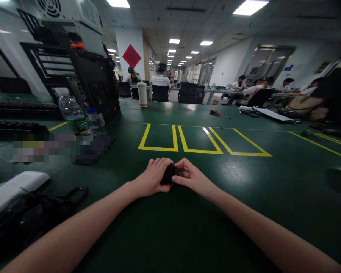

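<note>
In the middle of the green tabletop [170, 227], a small black object [168, 175] sits between my two hands; its kind cannot be made out. My left hand [153, 175] is wrapped round it from the left, fingers over the far side and thumb at the near side. From the right, my right hand [191, 176] pinches its edge with bent fingers and thumb. Much of the object is hidden by the fingers. Just beyond the hands, yellow tape [159, 149] marks several outlined areas on the table.
At left stand a black computer case [93, 83], clear bottles [72, 112], a white power strip [19, 185] and a black strapped item [36, 212]. Farther back are a white cup [142, 94] and a red-handled screwdriver [215, 112]. People sit at desks beyond.
</note>
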A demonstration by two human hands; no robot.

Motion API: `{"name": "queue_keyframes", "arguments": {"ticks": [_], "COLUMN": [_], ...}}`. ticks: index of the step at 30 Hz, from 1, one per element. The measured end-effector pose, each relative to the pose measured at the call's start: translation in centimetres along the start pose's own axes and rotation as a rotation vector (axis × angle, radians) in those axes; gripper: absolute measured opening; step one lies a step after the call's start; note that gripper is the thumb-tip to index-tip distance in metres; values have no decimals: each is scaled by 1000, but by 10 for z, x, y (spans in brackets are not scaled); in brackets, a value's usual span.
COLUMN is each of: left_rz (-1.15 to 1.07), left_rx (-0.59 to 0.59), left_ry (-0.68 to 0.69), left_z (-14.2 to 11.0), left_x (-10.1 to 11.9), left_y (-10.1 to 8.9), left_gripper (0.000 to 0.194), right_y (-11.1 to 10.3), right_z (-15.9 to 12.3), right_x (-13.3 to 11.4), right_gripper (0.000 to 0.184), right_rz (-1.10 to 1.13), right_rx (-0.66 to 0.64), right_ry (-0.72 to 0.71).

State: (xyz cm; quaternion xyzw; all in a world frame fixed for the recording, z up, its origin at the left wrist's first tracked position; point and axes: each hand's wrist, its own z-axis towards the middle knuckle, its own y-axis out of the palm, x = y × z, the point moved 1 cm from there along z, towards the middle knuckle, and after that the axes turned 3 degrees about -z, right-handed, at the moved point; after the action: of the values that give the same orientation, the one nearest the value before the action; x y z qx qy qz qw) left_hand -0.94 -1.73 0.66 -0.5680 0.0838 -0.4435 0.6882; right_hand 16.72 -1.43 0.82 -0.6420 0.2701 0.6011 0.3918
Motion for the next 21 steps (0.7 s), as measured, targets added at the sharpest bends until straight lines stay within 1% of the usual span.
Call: {"name": "queue_keyframes", "arguments": {"ticks": [2,3,7,10,16,21], "left_rz": [-4,-4,-9,-4,-6,-2], "left_rx": [2,3,9,9,10,23], "left_ry": [-3,-5,-5,1,-1,3], "left_z": [0,0,0,0,1,1], "left_x": [1,1,1,0,1,-1], "left_y": [0,0,1,1,1,3], "left_gripper": [58,57,56,56,57,59], "right_y": [-1,-2,-5,-6,2,8], "right_z": [0,1,3,3,8,12], "right_x": [1,1,5,8,8,8], "right_gripper": [20,20,30,31,30,28], "right_rz": [-9,-2,29,36,91,95], "right_rx": [32,42,59,95,103,145], "right_ry": [7,12,68,99,62,56]}}
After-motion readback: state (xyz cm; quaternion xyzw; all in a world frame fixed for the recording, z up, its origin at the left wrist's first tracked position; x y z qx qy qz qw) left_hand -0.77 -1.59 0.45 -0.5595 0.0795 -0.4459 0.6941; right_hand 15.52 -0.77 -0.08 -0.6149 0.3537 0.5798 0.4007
